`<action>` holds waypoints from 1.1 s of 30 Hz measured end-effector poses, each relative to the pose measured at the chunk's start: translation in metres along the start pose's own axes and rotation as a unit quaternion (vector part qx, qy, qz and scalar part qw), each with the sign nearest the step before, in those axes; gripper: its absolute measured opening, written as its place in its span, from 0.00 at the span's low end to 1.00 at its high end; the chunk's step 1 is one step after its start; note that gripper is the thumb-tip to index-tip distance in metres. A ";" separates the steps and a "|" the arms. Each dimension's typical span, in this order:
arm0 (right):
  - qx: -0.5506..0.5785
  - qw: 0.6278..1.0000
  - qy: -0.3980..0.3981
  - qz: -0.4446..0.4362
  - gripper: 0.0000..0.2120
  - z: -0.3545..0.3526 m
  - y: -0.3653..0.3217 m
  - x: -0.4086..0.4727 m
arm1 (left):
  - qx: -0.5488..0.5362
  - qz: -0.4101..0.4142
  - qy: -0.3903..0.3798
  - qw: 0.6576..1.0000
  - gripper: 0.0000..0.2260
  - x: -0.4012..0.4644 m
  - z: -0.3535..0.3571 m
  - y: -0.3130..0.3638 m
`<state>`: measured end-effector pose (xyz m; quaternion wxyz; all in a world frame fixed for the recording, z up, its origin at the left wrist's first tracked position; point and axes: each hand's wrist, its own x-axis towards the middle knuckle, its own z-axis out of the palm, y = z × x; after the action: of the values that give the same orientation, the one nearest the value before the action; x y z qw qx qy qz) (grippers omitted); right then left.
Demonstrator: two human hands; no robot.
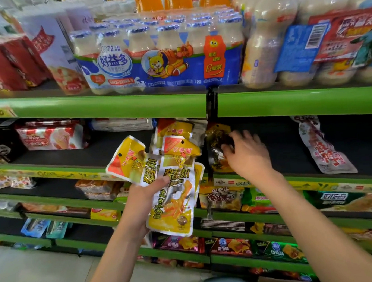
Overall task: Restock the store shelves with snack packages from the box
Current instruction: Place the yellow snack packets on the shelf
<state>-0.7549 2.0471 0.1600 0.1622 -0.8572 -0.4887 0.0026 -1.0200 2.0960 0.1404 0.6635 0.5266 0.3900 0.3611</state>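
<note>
Holding a fan of yellow snack packages (173, 186) in front of the shelves, the left hand (144, 195) had its thumb pressed across the lower part of the front pouch and its fingers curled behind the bunch. Those pouches looked light, thin and glossy, soft enough to bend, as the leftmost one did, so they would probably slip against each other; pinching one by its flat top seal seemed the surest hold. Behind them, more yellow pouches stood on the second shelf (261, 177) under the green rail.

To the right, the right hand (246, 151) reached into that shelf with fingers spread and lightly bent onto a dark snack package (216, 143) standing just beside the yellow stock; it seemed to be touching or steadying it, but whether it truly gripped the pouch could not be told. Farther right lay a white-and-red pouch (323, 147), well apart.

No box was clearly in view, and motion blur smeared much of the print.
</note>
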 end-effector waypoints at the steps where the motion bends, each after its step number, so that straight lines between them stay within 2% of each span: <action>1: 0.005 1.000 -0.003 -0.031 0.23 0.002 -0.001 -0.003 | 0.003 -0.008 0.001 1.000 0.12 0.001 0.002 0.000; 3: -0.004 0.996 -0.066 -0.065 0.25 0.007 -0.003 -0.008 | 0.007 -0.034 0.008 0.999 0.16 0.003 0.004 -0.002; 5: -0.022 0.991 -0.117 -0.056 0.27 0.012 -0.006 -0.009 | -0.007 -0.047 -0.004 0.999 0.22 0.003 0.009 -0.002; 7: 0.024 0.993 -0.101 -0.047 0.25 0.010 -0.010 -0.012 | -0.011 -0.056 -0.013 0.998 0.30 0.001 0.016 -0.002; 9: 0.127 0.990 -0.011 -0.060 0.20 0.006 -0.010 -0.023 | -0.026 -0.069 -0.017 0.997 0.33 0.001 0.022 -0.004; 11: 0.253 0.963 0.068 -0.057 0.15 -0.001 -0.006 -0.044 | -0.031 -0.049 -0.031 0.998 0.27 0.001 0.026 -0.007; 12: 0.320 0.945 0.061 -0.039 0.15 -0.005 -0.004 -0.058 | -0.029 -0.034 -0.042 0.998 0.21 0.000 0.028 -0.009; 14: 0.431 0.902 -0.023 -0.006 0.19 -0.016 -0.004 -0.087 | -0.037 -0.025 -0.045 0.998 0.18 -0.006 0.034 -0.011; 16: 0.484 0.870 -0.094 0.002 0.22 -0.019 -0.005 -0.108 | -0.039 -0.028 -0.022 0.999 0.24 -0.013 0.042 -0.017; 18: 0.507 0.852 -0.132 0.015 0.20 -0.011 -0.007 -0.123 | 0.010 -0.021 0.003 1.000 0.27 -0.022 0.053 -0.023; 20: 0.535 0.834 -0.129 0.028 0.21 -0.005 -0.009 -0.135 | 0.075 -0.053 0.021 0.996 0.37 -0.034 0.065 -0.025; 21: 0.556 0.822 -0.123 0.035 0.23 -0.002 -0.007 -0.140 | 0.084 -0.083 0.018 0.993 0.45 -0.039 0.070 -0.026; 22: 0.579 0.806 -0.121 0.038 0.23 0.001 -0.004 -0.144 | 0.069 -0.098 0.006 0.993 0.48 -0.043 0.074 -0.027; 25: 0.623 0.770 -0.129 0.048 0.23 -0.002 0.007 -0.153 | -0.032 -0.108 -0.006 0.994 0.40 -0.057 0.085 -0.025; 28: 0.637 0.750 -0.163 0.070 0.17 -0.008 0.021 -0.160 | -0.062 -0.091 -0.022 0.994 0.30 -0.067 0.092 -0.034; 33: 0.593 0.773 -0.201 0.097 0.11 -0.008 0.049 -0.170 | -0.039 -0.045 -0.094 0.994 0.21 -0.087 0.104 -0.045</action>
<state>-0.8017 1.8790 0.1276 0.5357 -0.6134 -0.3260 0.4801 -0.9620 1.9666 0.1225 0.7330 0.5134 0.3349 0.2950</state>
